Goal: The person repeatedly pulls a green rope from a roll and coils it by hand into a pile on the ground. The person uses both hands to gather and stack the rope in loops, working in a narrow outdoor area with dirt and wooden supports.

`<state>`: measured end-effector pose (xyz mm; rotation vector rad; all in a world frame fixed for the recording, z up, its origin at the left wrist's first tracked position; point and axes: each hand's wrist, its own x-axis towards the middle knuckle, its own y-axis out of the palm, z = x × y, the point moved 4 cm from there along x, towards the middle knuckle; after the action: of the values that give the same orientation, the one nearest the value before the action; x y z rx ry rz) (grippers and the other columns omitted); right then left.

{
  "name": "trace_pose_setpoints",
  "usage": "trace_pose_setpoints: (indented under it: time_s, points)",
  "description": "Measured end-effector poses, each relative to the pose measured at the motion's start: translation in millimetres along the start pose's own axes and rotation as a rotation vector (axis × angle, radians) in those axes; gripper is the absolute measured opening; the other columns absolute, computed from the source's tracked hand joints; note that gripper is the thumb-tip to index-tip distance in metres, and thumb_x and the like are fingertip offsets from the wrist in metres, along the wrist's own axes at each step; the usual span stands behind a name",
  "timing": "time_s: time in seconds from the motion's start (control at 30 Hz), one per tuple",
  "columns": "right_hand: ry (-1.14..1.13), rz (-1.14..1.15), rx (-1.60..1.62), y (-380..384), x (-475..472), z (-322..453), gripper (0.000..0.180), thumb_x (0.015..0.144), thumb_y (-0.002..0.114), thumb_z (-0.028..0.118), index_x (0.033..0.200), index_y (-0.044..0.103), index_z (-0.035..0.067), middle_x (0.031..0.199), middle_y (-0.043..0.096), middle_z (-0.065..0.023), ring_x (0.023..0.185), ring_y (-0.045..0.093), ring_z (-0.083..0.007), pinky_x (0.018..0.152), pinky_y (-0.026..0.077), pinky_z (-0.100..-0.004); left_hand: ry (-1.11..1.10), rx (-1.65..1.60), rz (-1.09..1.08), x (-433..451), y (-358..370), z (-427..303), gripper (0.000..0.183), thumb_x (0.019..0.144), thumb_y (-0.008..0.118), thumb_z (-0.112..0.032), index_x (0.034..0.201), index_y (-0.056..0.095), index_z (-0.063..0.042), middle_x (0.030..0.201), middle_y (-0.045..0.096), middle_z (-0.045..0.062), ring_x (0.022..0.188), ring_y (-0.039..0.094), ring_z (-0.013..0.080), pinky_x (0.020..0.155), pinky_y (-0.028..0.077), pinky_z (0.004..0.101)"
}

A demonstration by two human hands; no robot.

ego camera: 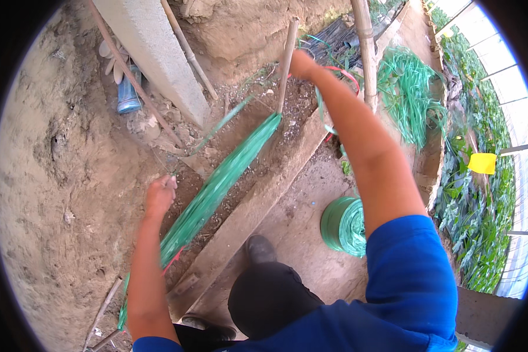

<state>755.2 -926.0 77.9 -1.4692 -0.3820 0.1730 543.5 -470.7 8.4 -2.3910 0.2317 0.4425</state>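
A thick bundle of green plastic twine stretches slantwise from an upright wooden stake down to the lower left, passing behind my left forearm. My left hand is closed near a thin strand, left of the bundle; a loose green strand runs above it. At the top of the stake is my right hand, blurred, its fingers partly hidden, with green twine trailing below its wrist. What it holds cannot be made out. A large roll of green twine lies on the ground below my right arm.
A concrete post leans at upper left beside a blue plastic bottle. A long plank-like ledge runs under the bundle. A bamboo pole stands near a heap of cut green twine. Leafy plants line the right.
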Motion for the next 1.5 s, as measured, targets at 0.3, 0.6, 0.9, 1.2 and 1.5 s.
trace_pose_setpoints:
  time_s: [0.3,0.6,0.9,1.2,1.5]
  points:
    - [0.381,0.133,-0.121,84,-124,81,0.014,0.081,0.048,0.011,0.085,0.062,0.009,0.084,0.066,-0.0135,0.080,0.065,-0.0306,0.066,0.052,-0.0399,0.176,0.561,0.034,-10,41,15,0.022,0.083,0.054,-0.029,0.082,0.062,-0.008,0.081,0.061,0.018,0.080,0.058,0.0379,0.070,0.046,0.0463]
    - [0.544,-0.021,0.837,73,-277,187,0.018,0.083,0.050,0.012,0.093,0.061,0.001,0.073,0.061,-0.0213,0.069,0.062,-0.0340,0.064,0.048,-0.0416,0.694,0.277,-0.210,-97,69,-118,0.020,0.079,0.055,-0.005,0.098,0.059,-0.005,0.103,0.059,0.012,0.097,0.055,0.0306,0.085,0.044,0.0391]
    - [-0.034,0.490,0.791,7,-427,267,0.014,0.083,0.055,0.017,0.088,0.060,0.005,0.074,0.060,-0.0172,0.066,0.059,-0.0308,0.059,0.046,-0.0416,0.804,0.806,0.519,-185,143,-69,0.014,0.078,0.051,-0.010,0.088,0.060,-0.005,0.089,0.060,0.013,0.092,0.055,0.0320,0.087,0.042,0.0404]
    - [0.619,0.311,1.202,-151,-479,127,0.006,0.082,0.063,0.009,0.078,0.061,0.005,0.063,0.050,0.0088,0.052,0.041,-0.0005,0.044,0.030,-0.0181,0.068,-0.195,0.423,-236,-29,14,0.030,0.092,0.048,-0.028,0.072,0.051,-0.005,0.084,0.063,0.013,0.078,0.062,0.0240,0.067,0.049,0.0332]
    - [0.397,0.075,0.993,-336,-427,137,0.012,0.082,0.065,0.023,0.082,0.062,0.011,0.058,0.051,0.0057,0.040,0.035,-0.0020,0.038,0.026,-0.0180,-0.166,-0.683,0.172,-339,-162,172,0.029,0.093,0.046,-0.030,0.071,0.045,-0.011,0.072,0.058,0.008,0.065,0.056,0.0181,0.057,0.044,0.0294]
